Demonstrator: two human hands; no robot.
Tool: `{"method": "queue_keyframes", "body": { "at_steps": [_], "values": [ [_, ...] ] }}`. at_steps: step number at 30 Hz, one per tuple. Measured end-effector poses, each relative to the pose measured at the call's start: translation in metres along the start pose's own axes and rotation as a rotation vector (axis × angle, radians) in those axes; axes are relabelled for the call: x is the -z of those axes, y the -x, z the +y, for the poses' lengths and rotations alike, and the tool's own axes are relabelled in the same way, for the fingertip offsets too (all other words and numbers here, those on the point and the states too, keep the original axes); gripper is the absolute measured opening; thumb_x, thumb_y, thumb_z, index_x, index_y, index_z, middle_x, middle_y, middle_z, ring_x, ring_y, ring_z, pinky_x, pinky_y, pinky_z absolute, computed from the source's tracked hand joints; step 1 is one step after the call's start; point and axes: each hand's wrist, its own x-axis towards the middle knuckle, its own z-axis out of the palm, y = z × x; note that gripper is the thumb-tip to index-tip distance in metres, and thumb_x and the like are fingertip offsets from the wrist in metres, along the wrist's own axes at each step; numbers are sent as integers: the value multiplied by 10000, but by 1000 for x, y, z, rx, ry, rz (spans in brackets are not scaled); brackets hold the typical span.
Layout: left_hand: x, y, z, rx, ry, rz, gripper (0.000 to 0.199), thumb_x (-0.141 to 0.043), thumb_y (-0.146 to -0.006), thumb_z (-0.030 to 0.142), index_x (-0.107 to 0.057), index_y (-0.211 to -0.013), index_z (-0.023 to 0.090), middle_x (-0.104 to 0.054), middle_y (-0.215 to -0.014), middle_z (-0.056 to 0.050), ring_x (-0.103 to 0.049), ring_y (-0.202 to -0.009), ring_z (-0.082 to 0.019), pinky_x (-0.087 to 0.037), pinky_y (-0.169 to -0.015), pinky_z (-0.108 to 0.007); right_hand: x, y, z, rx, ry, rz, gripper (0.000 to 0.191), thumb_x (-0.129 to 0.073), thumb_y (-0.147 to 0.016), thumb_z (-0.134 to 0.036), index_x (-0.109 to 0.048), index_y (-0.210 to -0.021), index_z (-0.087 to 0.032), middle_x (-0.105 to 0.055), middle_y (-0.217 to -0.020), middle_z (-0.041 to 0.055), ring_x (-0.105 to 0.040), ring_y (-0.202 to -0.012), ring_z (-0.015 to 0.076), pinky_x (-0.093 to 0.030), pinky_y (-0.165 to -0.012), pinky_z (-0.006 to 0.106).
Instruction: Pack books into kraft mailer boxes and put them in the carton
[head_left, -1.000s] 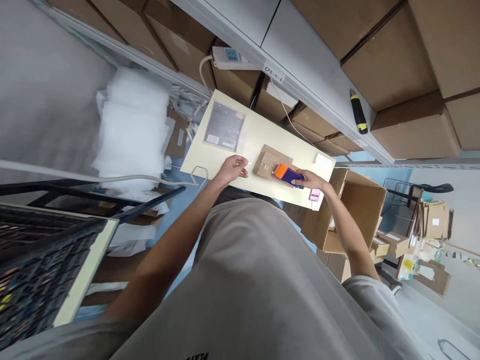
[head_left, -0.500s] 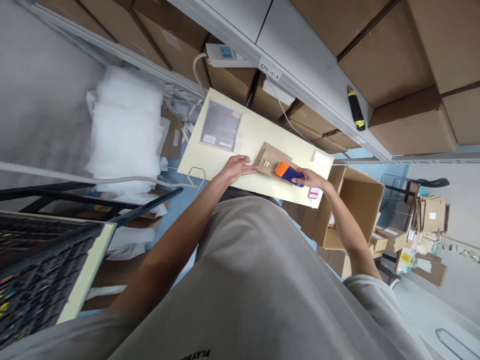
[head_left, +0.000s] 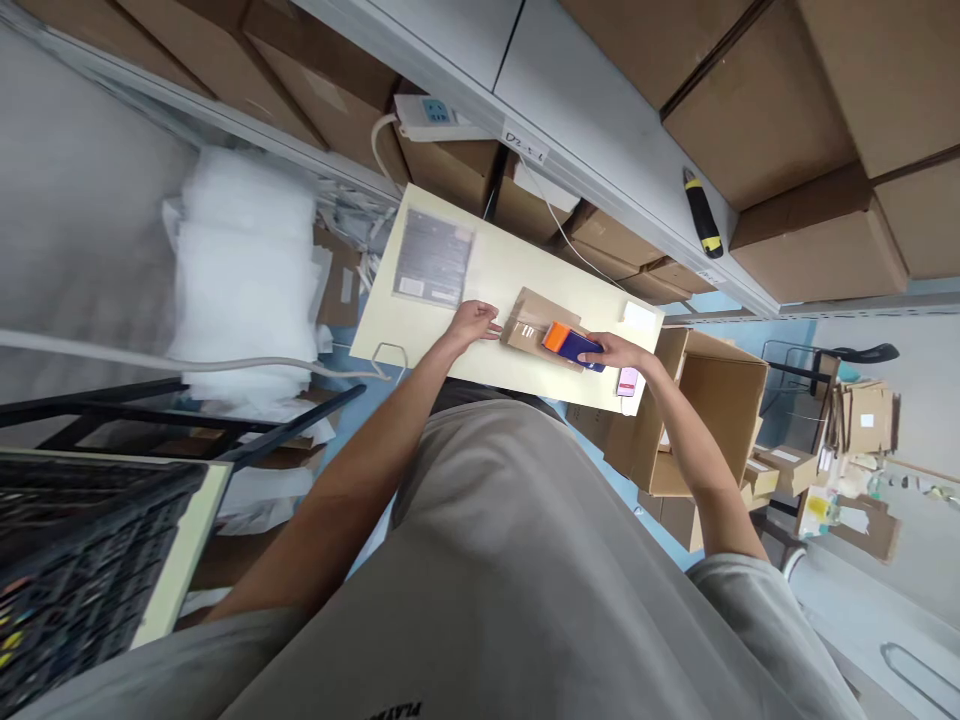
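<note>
A small brown cardboard box [head_left: 525, 322] with clear tape on its left part lies on the cream tabletop [head_left: 367, 330]. On top of it rests an orange and dark-blue block-shaped thing [head_left: 568, 345], its exact kind unclear at this size. My right hand [head_left: 613, 350] grips its dark-blue end from the right. Just left of the box is my left hand [head_left: 474, 322], holding nothing, its fingers apart and slightly bent. A narrow gap separates those fingertips from the box.
A phone [head_left: 627, 382] and a white card [head_left: 639, 315] lie at the table's right end. A dark sheet in plastic [head_left: 433, 258] covers part of the left. An open carton [head_left: 720, 400] stands to the right. On the shelf above sits a black-and-yellow cutter [head_left: 703, 213].
My left hand has drawn slightly away from the box, and its fingers have bent more. My right hand keeps its hold on the orange and dark-blue thing. The whole view has shifted a little.
</note>
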Motion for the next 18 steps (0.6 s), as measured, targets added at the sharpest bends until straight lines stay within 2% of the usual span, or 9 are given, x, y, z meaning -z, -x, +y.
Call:
{"method": "queue_keyframes", "body": {
  "at_steps": [4,7,10,12,14,16,18],
  "values": [
    [-20,-12,-5,35,-75,-9,82,-803,-866,104,-731,-884,137,-776,-860,-76,-825,-859,-238,-705,-871,-372,1,-3,0,-6,0,-2,530,-818,-1014,-543,-701,-1265,-91,-848,-1061,106,-717,-855,166,-587,-773,252],
    [-29,-17,-7,52,-140,-26,82,-802,-834,126,-771,-909,135,-827,-921,-112,-838,-934,-280,-686,-897,-377,1,-4,-1,-16,1,0,535,-823,-1019,-533,-699,-1287,-87,-857,-1064,109,-725,-881,173,-596,-813,261],
    [-27,-18,-7,31,-228,22,313,-868,-808,205,-802,-1108,145,-857,-1152,-167,-819,-1172,-338,-646,-1038,-411,1,-5,-1,-21,-4,5,509,-832,-1006,-529,-715,-1271,-110,-858,-1070,99,-740,-879,174,-597,-809,256],
    [-21,-14,-6,-69,-345,122,498,-889,-826,261,-777,-1298,150,-838,-1292,-192,-773,-1310,-356,-590,-1146,-431,1,-5,-1,-24,0,13,472,-838,-992,-521,-731,-1236,-132,-855,-1073,90,-745,-851,173,-589,-770,247],
    [-16,-7,-4,-201,-447,192,459,-811,-936,312,-767,-1367,161,-837,-1326,-173,-770,-1321,-332,-560,-1179,-414,1,-5,-1,-26,15,21,436,-841,-985,-503,-741,-1211,-145,-853,-1074,86,-741,-825,171,-576,-738,243],
    [-15,2,-3,-302,-488,180,307,-706,-1032,352,-823,-1266,190,-864,-1261,-120,-803,-1234,-294,-575,-1128,-368,1,-5,-1,-28,29,26,411,-842,-982,-491,-746,-1190,-150,-855,-1070,83,-736,-815,169,-567,-731,239],
    [-18,11,-1,-366,-519,133,240,-720,-1029,390,-867,-1122,224,-884,-1163,-74,-825,-1133,-275,-595,-1051,-336,1,-5,-2,-31,36,23,405,-846,-978,-494,-752,-1178,-155,-858,-1066,80,-737,-811,166,-561,-731,234]
  ]
}}
